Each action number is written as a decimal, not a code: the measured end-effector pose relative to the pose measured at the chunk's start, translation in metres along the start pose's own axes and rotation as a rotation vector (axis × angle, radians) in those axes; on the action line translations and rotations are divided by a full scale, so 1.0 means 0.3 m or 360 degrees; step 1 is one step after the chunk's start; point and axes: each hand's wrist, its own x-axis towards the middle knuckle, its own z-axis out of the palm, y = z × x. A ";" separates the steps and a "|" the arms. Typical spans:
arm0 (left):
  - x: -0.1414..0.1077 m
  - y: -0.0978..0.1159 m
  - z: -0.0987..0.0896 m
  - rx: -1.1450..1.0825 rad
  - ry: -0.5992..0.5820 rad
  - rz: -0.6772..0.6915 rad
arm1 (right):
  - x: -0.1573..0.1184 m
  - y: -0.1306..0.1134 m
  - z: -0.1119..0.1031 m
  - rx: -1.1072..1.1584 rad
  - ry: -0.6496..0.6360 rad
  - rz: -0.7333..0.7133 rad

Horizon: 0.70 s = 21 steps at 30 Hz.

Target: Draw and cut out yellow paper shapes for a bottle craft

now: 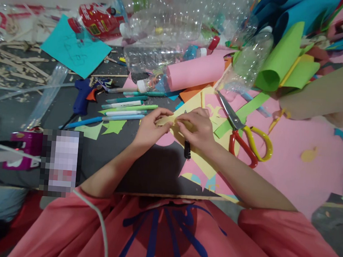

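Between my two hands is a small piece of yellow paper (166, 121). My left hand (153, 129) pinches its left part between thumb and fingers. My right hand (197, 127) has its fingertips closed on the right end, close to the left fingertips. Beneath the right hand lies a larger yellow sheet (200, 160), with a black-handled tool (187, 149) partly hidden by that hand. To the right, scissors (237, 125) with one red and one yellow handle lie with their tips pointing away from me.
Markers (125, 106) and a blue glue gun (82, 97) lie left. Plastic bottles (153, 57) and a pink paper roll (196, 72) fill the back. Pink paper (294, 154) covers the right. A pixelated device (64, 161) and cables are near the front left.
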 end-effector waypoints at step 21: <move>0.010 -0.006 -0.020 -0.0449 0.0132 -0.0196 | 0.024 -0.019 -0.011 0.0615 -0.0205 0.0497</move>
